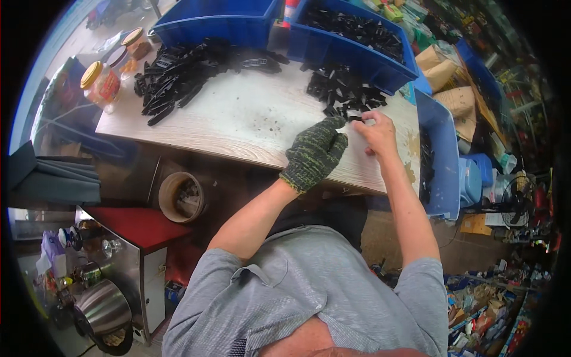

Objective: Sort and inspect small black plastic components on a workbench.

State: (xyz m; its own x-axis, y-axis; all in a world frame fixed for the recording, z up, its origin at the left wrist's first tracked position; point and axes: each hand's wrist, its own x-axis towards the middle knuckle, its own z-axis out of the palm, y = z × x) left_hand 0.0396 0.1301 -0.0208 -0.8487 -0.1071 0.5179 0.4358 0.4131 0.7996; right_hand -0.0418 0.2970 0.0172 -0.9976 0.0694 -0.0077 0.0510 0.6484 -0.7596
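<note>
Head view: my bare right hand pinches a short black piece over the white wood-grained bench; whether my dark-green knit-gloved left hand holds anything, I cannot tell.

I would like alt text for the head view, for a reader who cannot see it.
A person's bare right hand pinches a small black piece beside the gloved left hand, over a whitish table. Just beyond lies a heap of similar pieces; farther left is a pile of long black strips, with blue bins behind.
</note>
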